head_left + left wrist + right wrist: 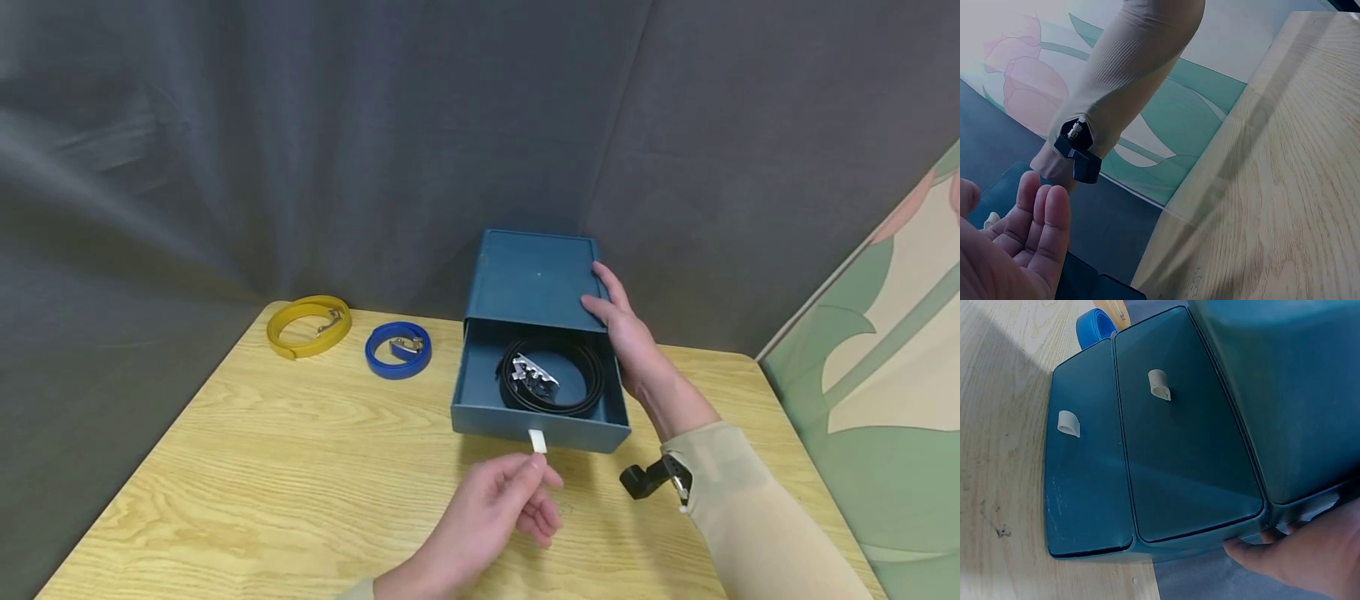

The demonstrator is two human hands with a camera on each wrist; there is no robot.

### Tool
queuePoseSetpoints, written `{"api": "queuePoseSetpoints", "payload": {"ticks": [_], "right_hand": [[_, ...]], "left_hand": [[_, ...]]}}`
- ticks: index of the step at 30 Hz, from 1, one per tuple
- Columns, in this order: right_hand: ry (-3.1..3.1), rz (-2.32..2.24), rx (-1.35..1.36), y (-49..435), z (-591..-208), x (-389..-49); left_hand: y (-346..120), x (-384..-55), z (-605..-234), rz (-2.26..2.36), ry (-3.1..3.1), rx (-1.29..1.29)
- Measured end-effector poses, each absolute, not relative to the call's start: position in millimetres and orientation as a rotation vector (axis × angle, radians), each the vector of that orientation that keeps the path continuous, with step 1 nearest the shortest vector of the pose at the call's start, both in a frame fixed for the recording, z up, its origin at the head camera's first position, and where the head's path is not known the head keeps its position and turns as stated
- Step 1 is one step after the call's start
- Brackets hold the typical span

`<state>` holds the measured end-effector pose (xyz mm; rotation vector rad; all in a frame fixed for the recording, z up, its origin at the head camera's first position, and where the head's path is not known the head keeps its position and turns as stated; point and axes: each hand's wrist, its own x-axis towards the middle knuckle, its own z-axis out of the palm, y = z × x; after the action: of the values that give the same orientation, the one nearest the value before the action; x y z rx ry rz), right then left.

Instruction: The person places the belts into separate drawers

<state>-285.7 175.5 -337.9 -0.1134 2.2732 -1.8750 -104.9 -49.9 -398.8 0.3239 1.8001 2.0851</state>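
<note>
From where I stand, the step in hand looks like opening the top drawer [495, 423] of a dark blue drawer unit [536, 275], and it seems nearly finished: the drawer juts well out toward the person, its inside in plain sight. In it lies a coiled black belt [594, 375], its silvery buckle [534, 375] showing toward the left within the loop. The left hand [498, 504] is at the front, thumb and forefinger close together right at the end of the white pull tab [537, 440], the other fingers loose below; whether it pinches the tab or is just beside it, I cannot tell. The right hand [630, 337] is spread against the unit's right side, fingers reaching the top edge, bracing rather than gripping, I'd say. From the right wrist's view, the middle drawer [1197, 456] and the bottom drawer [1088, 487] are both shut. Left of the unit, on the wooden table [322, 467], lie a coiled blue strap [399, 372] and, farther left, a coiled yellow strap [318, 342], neither touched. To my mind the next move calls for the left hand to come clear of the tab so it can work over the drawer, with the right hand steadying the unit against any shift.
</note>
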Motion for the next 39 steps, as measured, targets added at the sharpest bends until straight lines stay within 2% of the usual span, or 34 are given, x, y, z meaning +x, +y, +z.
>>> {"api": "queuePoseSetpoints", "payload": {"ticks": [39], "right_hand": [[2.266, -1.857, -0.087, 176.7, -337.0, -286.1]], "left_hand": [[-30.9, -113.1, -398.1, 2.245, 1.724, 0.209]]}}
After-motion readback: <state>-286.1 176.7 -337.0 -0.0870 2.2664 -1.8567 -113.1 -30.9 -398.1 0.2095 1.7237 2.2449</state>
